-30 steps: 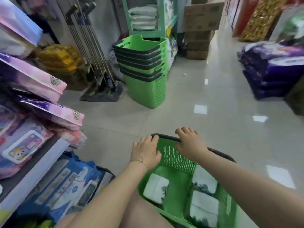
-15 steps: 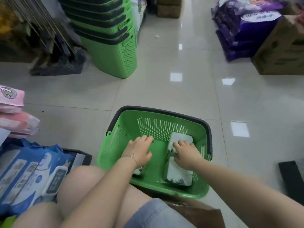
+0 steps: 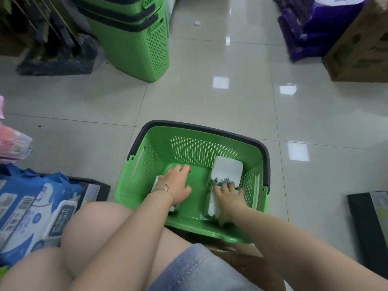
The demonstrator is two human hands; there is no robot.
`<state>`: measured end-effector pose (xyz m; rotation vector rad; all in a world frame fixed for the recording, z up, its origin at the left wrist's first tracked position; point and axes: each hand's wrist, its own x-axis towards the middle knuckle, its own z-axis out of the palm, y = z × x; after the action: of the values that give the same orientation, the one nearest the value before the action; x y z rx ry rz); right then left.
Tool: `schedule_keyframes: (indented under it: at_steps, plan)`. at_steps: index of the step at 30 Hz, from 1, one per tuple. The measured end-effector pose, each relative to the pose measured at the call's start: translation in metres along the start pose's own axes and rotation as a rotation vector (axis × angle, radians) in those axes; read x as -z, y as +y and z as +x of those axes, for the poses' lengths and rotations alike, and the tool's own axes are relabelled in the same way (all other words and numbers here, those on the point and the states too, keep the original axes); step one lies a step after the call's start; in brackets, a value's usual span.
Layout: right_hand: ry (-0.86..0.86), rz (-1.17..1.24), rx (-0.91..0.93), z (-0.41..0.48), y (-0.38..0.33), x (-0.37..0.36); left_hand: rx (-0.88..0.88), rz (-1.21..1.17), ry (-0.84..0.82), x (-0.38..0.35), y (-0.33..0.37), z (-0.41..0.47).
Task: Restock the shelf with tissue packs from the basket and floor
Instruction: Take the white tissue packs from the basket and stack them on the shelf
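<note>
Reaching into green basket [image 3: 260,164]: left hand [image 3: 175,185] pressing flat on near-left tissue pack [image 3: 156,182], right hand [image 3: 227,196] curling around near-right pack [image 3: 213,203], likely gathering both; neither grip closed yet. Third pack [image 3: 227,170] lying beyond.

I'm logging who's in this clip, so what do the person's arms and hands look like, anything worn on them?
Both arms are bare, with no sleeves in view, and there are no gloves. The left hand has a thin chain bracelet with a small ring charm at the wrist. The right hand shows no jewellery or watch.
</note>
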<state>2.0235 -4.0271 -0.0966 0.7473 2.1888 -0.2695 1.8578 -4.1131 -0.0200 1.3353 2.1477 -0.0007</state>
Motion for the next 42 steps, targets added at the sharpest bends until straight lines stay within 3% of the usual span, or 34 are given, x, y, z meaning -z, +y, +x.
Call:
schedule_keyframes:
  at_steps: [9, 20, 33, 42]
  plan:
    - [0.071, -0.069, 0.019, 0.009, -0.014, -0.008, 0.027, -0.071, 0.032, 0.004, -0.005, -0.003]
    - [0.144, -0.042, 0.064, -0.003, -0.017, 0.08, 0.031, -0.081, 0.082, 0.024, -0.004, -0.013]
    - [0.562, 0.064, 0.246, -0.048, -0.036, 0.211, 0.123, -0.001, 0.285, 0.093, -0.046, -0.059]
    - [0.807, 0.124, 0.437, -0.104, -0.08, 0.286, 0.208, -0.084, 0.407, 0.117, -0.086, -0.11]
